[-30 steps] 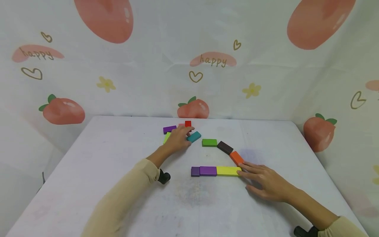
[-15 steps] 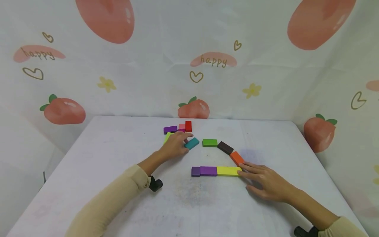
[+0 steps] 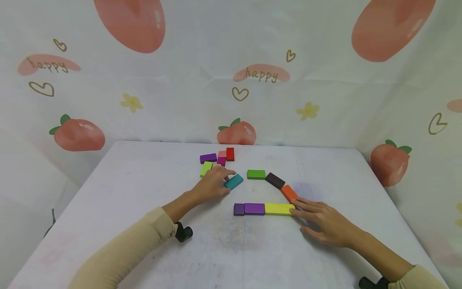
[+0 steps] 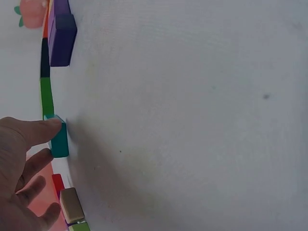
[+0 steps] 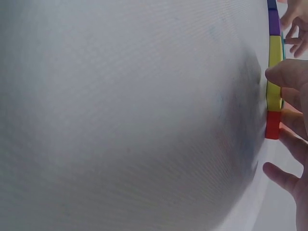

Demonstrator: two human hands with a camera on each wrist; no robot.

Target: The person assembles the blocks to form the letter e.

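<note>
On the table (image 3: 94, 192), left hand (image 3: 213, 184) pinches teal block (image 3: 234, 182).

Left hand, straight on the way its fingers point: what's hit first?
Past the teal block pinched in the left hand, likely the green block, to its right in the head view; exact heading and height are hard to judge.

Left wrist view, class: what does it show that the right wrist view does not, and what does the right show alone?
Only the left wrist view shows the tan block, the black block and the lime block. Only the right wrist view shows the right hand. Both show the left hand, the dark purple block and the purple block next to it.
</note>
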